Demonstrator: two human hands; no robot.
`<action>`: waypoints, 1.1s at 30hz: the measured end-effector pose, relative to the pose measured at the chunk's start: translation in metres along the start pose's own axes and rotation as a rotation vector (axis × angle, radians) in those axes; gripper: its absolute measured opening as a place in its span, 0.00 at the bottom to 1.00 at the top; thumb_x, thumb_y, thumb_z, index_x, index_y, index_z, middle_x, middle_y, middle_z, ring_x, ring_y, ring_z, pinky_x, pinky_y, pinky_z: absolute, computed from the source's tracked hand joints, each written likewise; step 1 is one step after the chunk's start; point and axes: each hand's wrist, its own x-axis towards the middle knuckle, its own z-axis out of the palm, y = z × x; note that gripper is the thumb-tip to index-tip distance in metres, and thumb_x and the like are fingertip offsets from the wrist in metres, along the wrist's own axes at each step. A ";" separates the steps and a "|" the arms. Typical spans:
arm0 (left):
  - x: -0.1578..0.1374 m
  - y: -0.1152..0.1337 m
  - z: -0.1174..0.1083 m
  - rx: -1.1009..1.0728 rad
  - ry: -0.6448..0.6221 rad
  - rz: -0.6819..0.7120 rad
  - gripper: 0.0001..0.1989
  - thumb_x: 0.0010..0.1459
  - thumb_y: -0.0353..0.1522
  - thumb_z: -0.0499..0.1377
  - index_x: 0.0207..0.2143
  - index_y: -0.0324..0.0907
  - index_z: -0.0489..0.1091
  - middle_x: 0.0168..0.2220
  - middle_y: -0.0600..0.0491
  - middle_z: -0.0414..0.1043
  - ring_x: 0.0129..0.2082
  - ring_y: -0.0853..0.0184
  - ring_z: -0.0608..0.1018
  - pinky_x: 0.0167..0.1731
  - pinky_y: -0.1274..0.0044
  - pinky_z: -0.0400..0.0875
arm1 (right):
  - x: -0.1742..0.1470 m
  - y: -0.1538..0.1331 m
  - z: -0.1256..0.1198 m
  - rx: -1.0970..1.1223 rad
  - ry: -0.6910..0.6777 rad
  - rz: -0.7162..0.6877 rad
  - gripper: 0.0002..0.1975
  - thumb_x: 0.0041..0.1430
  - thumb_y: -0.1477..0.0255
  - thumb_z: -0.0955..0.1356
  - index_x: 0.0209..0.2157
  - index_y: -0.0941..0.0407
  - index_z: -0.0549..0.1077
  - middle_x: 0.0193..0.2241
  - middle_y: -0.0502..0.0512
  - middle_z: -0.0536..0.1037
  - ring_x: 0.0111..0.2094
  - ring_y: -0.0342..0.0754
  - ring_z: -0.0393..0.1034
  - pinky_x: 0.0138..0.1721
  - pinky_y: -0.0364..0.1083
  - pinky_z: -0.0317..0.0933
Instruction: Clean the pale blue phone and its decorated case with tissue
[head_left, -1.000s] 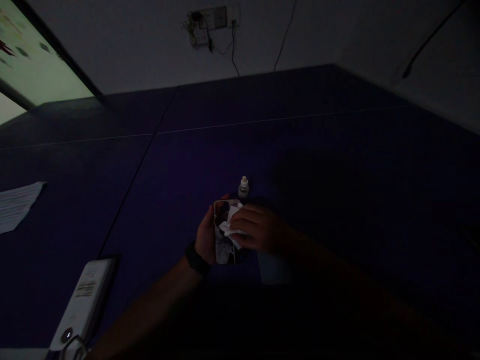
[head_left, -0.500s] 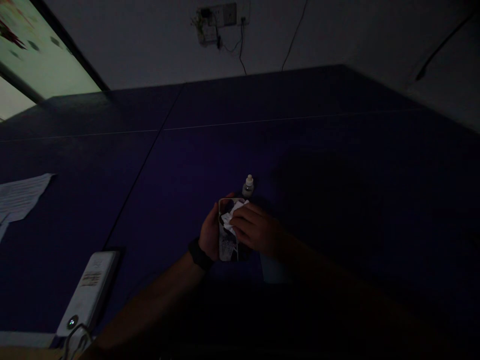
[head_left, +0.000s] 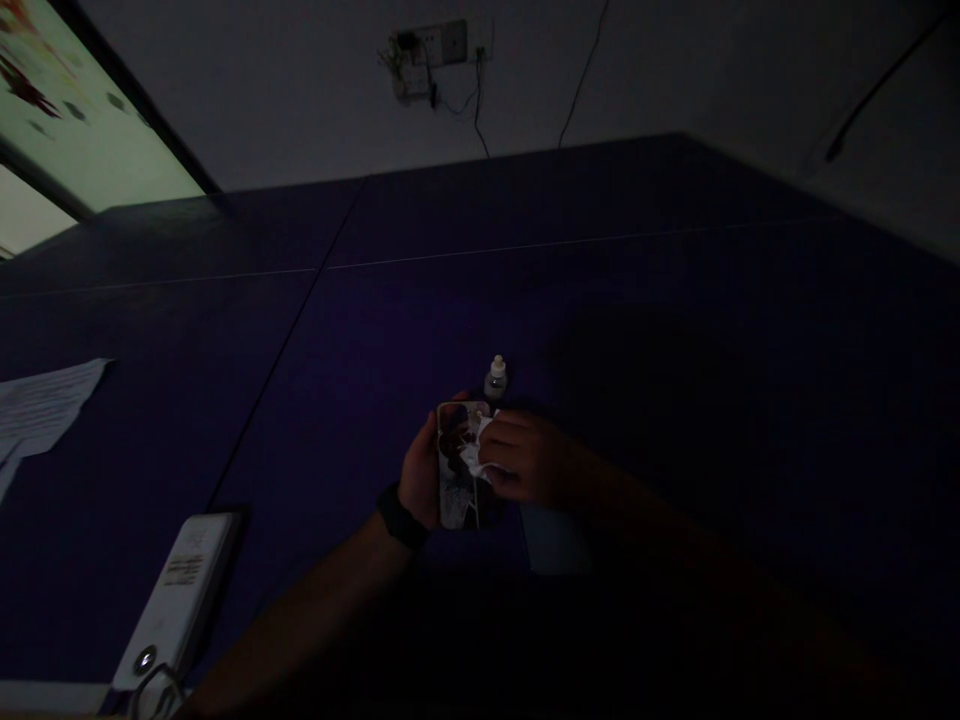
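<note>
Dim table: phone, seemingly in left hand.

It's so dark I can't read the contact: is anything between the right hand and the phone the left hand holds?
Yes. A crumpled white cloth lies between the right hand and the phone, near its upper right part. The left hand grips the phone's left edge directly.

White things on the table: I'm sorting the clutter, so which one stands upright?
The small bottle just beyond the phone. It stands upright, cap up; the paper sheet and white power bank lie flat.
</note>
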 end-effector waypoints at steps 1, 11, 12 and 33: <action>0.000 0.000 0.001 -0.001 0.005 0.007 0.16 0.67 0.40 0.55 0.52 0.43 0.73 0.45 0.50 0.78 0.39 0.67 0.78 0.45 0.74 0.71 | 0.000 0.000 0.000 -0.027 0.035 0.058 0.05 0.62 0.77 0.66 0.34 0.57 0.74 0.34 0.57 0.76 0.38 0.50 0.68 0.43 0.51 0.66; -0.002 0.001 0.003 0.013 0.023 0.000 0.16 0.69 0.41 0.53 0.50 0.44 0.73 0.43 0.50 0.78 0.39 0.66 0.79 0.44 0.73 0.71 | 0.003 -0.009 -0.002 -0.013 0.046 0.112 0.05 0.61 0.77 0.66 0.32 0.57 0.74 0.32 0.56 0.75 0.36 0.51 0.67 0.39 0.50 0.66; -0.002 0.001 0.003 0.011 0.023 0.004 0.16 0.69 0.41 0.53 0.50 0.43 0.74 0.43 0.50 0.78 0.38 0.66 0.79 0.43 0.74 0.71 | 0.004 -0.010 -0.002 -0.020 0.092 0.153 0.05 0.62 0.77 0.66 0.33 0.58 0.74 0.33 0.57 0.76 0.37 0.51 0.67 0.40 0.50 0.66; -0.003 0.001 0.001 0.014 -0.011 -0.012 0.19 0.70 0.42 0.48 0.50 0.43 0.73 0.45 0.48 0.78 0.41 0.65 0.80 0.45 0.75 0.71 | 0.008 -0.021 0.015 0.089 0.047 -0.042 0.05 0.66 0.76 0.67 0.39 0.55 0.76 0.37 0.52 0.80 0.41 0.48 0.73 0.48 0.48 0.68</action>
